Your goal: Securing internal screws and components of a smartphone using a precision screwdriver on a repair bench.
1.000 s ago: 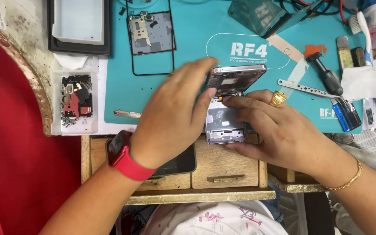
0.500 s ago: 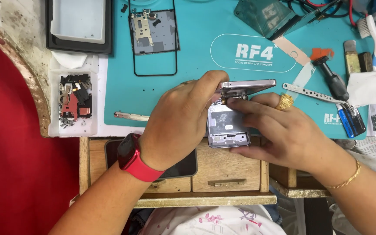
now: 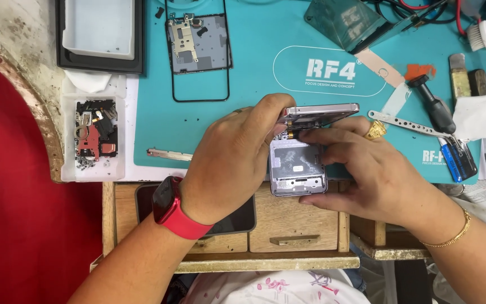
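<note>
Teal repair mat [image 3: 243,107] fills the upper frame, wooden bench drawer [image 3: 293,225] below it. Black tray with a white insert [image 3: 101,28] upper left; stripped phone frame [image 3: 198,50] lying flat just right of it. Centre frame: opened foldable phone [image 3: 305,152], half-folded, lower half with its back exposed over the mat's near edge. My left hand [image 3: 232,157] grips the hinge end, fingers clamped on the phone; my right hand [image 3: 372,169] cradles the lower half, fingertips pinching at the hinge connector. Since a second ago the upper half has tipped nearly edge-on to me, so the hinge area is now more exposed. Parts tray [image 3: 94,138] at left; screwdriver [image 3: 434,104] at right.
</note>
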